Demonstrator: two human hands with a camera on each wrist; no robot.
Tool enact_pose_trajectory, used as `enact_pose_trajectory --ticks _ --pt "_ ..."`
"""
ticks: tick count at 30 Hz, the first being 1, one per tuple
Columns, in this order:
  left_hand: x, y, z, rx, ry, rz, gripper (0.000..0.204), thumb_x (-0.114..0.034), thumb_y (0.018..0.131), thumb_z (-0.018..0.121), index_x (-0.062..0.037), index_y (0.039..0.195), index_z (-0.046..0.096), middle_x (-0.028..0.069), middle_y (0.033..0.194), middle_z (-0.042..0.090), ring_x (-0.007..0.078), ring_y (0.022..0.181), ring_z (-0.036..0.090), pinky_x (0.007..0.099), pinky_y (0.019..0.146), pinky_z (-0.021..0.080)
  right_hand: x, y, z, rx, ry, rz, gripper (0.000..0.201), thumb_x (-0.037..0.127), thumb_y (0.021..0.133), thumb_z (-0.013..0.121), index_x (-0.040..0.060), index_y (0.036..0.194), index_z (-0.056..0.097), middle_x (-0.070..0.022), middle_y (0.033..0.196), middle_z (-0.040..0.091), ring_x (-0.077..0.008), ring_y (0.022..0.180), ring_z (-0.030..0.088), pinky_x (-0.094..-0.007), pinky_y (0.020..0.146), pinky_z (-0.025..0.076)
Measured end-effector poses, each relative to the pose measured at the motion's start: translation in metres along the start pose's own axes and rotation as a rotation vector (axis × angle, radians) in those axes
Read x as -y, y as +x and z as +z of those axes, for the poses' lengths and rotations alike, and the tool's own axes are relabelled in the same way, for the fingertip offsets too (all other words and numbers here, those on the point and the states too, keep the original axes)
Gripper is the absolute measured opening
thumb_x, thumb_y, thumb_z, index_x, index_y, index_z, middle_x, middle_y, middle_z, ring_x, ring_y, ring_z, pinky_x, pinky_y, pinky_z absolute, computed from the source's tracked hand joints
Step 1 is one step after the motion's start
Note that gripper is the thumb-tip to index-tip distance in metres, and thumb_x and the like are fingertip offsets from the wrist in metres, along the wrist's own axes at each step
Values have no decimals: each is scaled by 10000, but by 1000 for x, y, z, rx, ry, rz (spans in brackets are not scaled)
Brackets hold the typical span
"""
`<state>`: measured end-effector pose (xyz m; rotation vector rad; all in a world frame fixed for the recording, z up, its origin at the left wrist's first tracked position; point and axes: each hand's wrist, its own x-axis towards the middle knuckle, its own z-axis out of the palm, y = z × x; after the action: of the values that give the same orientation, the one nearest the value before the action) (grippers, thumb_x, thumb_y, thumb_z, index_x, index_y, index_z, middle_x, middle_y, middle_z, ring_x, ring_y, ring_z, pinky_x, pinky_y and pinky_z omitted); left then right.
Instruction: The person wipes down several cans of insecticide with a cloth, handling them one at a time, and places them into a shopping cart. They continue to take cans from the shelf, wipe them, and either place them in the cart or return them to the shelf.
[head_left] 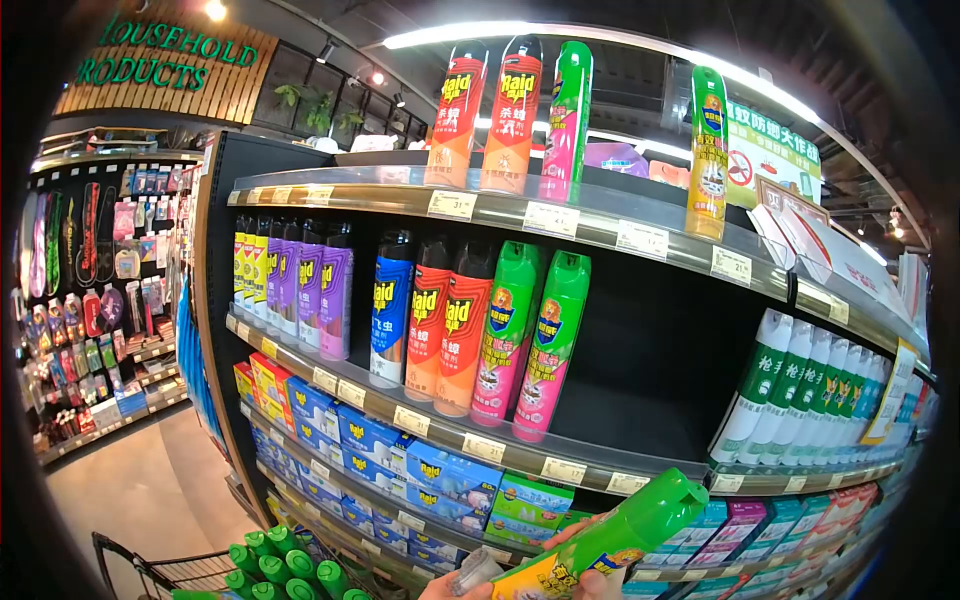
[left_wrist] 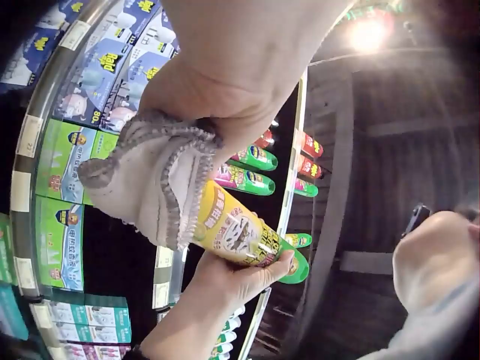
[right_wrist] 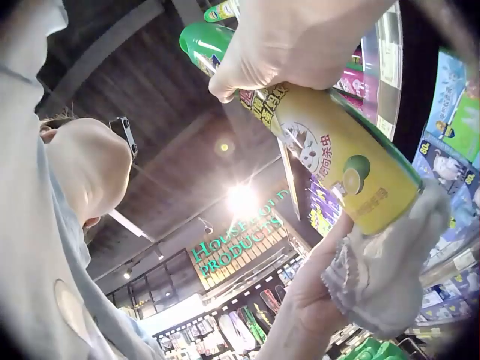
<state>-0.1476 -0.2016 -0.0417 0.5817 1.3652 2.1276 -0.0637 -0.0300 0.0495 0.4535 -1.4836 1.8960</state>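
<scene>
A yellow insecticide spray can point(head_left: 620, 525) with a green cap is held tilted at the lower right of the head view. My right hand point(right_wrist: 300, 45) grips it near the cap, its thumb point(left_wrist: 259, 277) along the can's side in the left wrist view. My left hand point(left_wrist: 217, 90) holds a whitish-grey cloth point(left_wrist: 161, 176) against the can's base; the cloth hides most of that hand's fingers. From the other side, the right wrist view shows the left hand point(right_wrist: 311, 285), the cloth point(right_wrist: 397, 262) and a lime picture on the can point(right_wrist: 360, 202).
Shelves of spray cans point(head_left: 450, 340) and boxes point(head_left: 450, 490) stand in front. One similar yellow can point(head_left: 708, 160) is on the top shelf. At lower left, a cart point(head_left: 130, 565) holds several green-capped cans point(head_left: 290, 570). White-green cans point(head_left: 790, 390) line the right shelf.
</scene>
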Motion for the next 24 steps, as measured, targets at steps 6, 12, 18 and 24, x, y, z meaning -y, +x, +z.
enact_pose_trajectory --ticks 6,12,18,24 --pt "10 2 -14 -258 450 172 283 -144 941 558 36 1159 567 50 898 638 92 742 550 257 608 455 -8 -5 -14 76 -124 -2 650 218 767 769 64 1274 393 -97 1041 549 -228 963 551 -373 790 491" --pt "-30 -20 15 -288 212 446 420 -163 967 499 19 1333 402 126 1273 464 187 1139 453 328 937 375 -45 -19 -25 48 -474 251 656 149 767 754 39 1293 376 -95 1097 558 -196 979 560 -347 808 475" --pt "-80 -29 55 -327 1189 1016 458 -198 934 547 -13 1343 458 184 1458 334 335 1366 287 458 1097 226 -50 -19 2 468 -600 178 716 275 694 812 29 1253 437 -156 1134 579 -256 1038 577 -368 892 447" --pt "-79 -21 26 -239 670 921 482 -289 977 471 61 1308 448 223 1326 487 327 1246 460 420 1041 338 -40 -12 -6 630 -555 456 719 278 696 810 33 1252 425 -174 1082 610 -246 1015 607 -356 856 464"
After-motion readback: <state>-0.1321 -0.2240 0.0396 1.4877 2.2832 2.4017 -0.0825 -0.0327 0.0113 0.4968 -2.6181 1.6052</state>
